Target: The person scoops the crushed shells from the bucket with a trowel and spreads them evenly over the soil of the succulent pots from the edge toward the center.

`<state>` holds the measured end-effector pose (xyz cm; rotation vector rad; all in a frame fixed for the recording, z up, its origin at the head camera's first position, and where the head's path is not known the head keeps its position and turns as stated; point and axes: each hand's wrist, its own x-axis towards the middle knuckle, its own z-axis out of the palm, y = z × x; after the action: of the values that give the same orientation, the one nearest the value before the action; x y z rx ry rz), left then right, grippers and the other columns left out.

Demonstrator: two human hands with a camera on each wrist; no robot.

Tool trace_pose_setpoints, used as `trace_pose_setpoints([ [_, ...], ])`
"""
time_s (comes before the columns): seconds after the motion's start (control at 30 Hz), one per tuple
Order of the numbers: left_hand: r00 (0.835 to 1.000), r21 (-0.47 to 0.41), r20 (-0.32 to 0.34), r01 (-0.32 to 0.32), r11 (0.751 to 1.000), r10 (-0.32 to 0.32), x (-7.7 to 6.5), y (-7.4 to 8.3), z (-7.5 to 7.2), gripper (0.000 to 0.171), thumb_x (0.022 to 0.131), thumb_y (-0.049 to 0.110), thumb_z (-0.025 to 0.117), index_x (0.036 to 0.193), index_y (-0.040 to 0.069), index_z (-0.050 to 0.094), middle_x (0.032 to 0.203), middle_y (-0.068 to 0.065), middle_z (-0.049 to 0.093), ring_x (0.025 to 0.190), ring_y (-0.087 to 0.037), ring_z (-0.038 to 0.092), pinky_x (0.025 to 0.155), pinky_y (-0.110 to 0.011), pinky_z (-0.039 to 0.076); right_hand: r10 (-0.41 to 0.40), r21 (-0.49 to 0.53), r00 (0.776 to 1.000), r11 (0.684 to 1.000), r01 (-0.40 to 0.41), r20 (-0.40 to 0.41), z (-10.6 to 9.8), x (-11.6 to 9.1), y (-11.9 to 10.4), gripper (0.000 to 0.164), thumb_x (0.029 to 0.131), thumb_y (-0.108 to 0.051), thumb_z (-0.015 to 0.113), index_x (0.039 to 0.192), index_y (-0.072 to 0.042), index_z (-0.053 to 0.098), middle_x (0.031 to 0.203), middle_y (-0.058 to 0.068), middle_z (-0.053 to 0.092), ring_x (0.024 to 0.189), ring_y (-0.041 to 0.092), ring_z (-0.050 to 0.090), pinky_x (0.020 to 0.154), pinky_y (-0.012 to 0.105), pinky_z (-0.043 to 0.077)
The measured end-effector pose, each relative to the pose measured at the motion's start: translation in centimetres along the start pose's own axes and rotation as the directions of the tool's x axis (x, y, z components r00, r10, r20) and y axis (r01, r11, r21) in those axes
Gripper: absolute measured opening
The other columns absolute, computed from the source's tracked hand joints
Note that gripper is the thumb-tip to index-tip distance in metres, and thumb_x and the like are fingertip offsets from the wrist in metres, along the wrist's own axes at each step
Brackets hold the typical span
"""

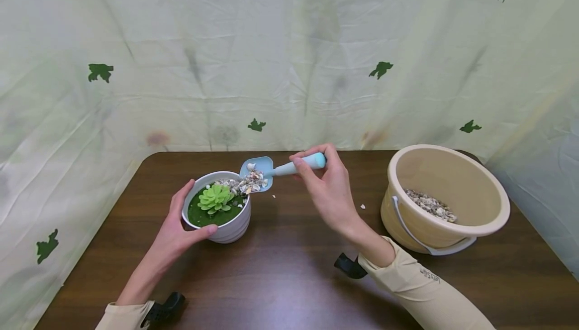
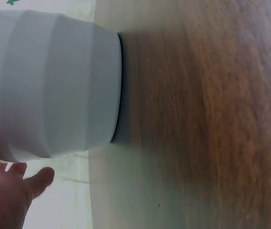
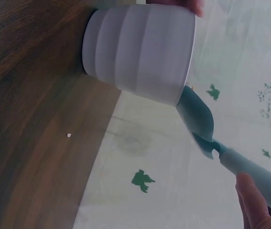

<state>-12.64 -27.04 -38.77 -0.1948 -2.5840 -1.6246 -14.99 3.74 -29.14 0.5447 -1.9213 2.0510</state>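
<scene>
One beige bucket [image 1: 470,189] is stood well right of the white pot [image 1: 232,227] | pot is clasped by the left hand [image 1: 175,227] | blue scoop [image 1: 285,170], gripped by the right hand [image 1: 329,192], is held at the pot's right rim | pale fragments [image 1: 253,182] are borne on it

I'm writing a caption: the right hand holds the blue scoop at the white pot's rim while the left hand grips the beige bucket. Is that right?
Not quite: the head view shows the left hand gripping the white pot, not the beige bucket. The rest stands.
</scene>
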Motion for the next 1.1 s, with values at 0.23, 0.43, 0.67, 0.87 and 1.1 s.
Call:
trace_pose_setpoints([
  [0.23, 1.000, -0.096, 0.028, -0.006, 0.995, 0.009, -0.15, 0.10, -0.19, 0.098, 0.085, 0.011, 0.074, 0.159, 0.022, 0.011, 0.156, -0.013, 0.020, 0.136, -0.032, 0.027, 0.092, -0.008, 0.033, -0.002, -0.006, 1.000, 1.000, 0.002, 0.001, -0.02, -0.11, -0.17, 0.019, 0.093, 0.003, 0.063, 0.104, 0.009, 0.050, 0.106, 0.026, 0.066, 0.100, 0.038, 0.064, 0.079, 0.034, 0.055],
  [0.43, 1.000, -0.101, 0.007, -0.006, 0.995, 0.007, -0.05, 0.06, 0.07, 0.099, 0.084, 0.011, 0.075, 0.158, 0.024, 0.011, 0.155, -0.011, 0.022, 0.135, -0.030, 0.028, 0.093, -0.010, 0.032, -0.003, -0.030, 1.000, 1.000, 0.002, -0.013, -0.14, -0.22, -0.26, 0.018, 0.093, 0.003, 0.064, 0.104, 0.008, 0.050, 0.104, 0.023, 0.067, 0.098, 0.036, 0.065, 0.078, 0.034, 0.055],
  [0.67, 0.999, -0.025, -0.037, -0.011, 1.000, 0.011, -0.05, -0.10, 0.41, 0.104, 0.080, 0.012, 0.080, 0.158, 0.030, 0.013, 0.154, -0.008, 0.022, 0.136, -0.028, 0.026, 0.097, -0.024, 0.030, 0.008, -0.042, 1.000, 0.999, -0.008, -0.016, -0.14, -0.39, -0.53, 0.018, 0.093, 0.002, 0.064, 0.103, 0.007, 0.050, 0.103, 0.020, 0.068, 0.098, 0.032, 0.065, 0.079, 0.034, 0.055],
  [0.87, 0.997, 0.040, -0.066, -0.036, 0.999, 0.038, -0.05, 0.21, 0.62, 0.104, 0.076, 0.014, 0.083, 0.158, 0.018, 0.019, 0.152, -0.012, 0.022, 0.135, -0.029, 0.027, 0.097, -0.023, 0.029, 0.015, -0.057, 1.000, 0.998, -0.016, -0.024, -0.19, -0.46, -0.65, 0.019, 0.093, 0.002, 0.065, 0.103, 0.007, 0.050, 0.104, 0.022, 0.068, 0.098, 0.030, 0.066, 0.079, 0.033, 0.055],
  [1.1, 1.000, -0.057, -0.012, -0.019, 0.998, 0.019, -0.24, 0.41, 0.26, 0.102, 0.082, 0.011, 0.077, 0.159, 0.023, 0.011, 0.159, -0.009, 0.014, 0.140, -0.030, 0.020, 0.108, -0.035, 0.027, 0.009, -0.061, 1.000, 0.998, -0.010, -0.012, -0.23, -0.54, -0.69, 0.019, 0.093, 0.002, 0.065, 0.103, 0.007, 0.049, 0.105, 0.025, 0.067, 0.099, 0.029, 0.066, 0.079, 0.033, 0.055],
])
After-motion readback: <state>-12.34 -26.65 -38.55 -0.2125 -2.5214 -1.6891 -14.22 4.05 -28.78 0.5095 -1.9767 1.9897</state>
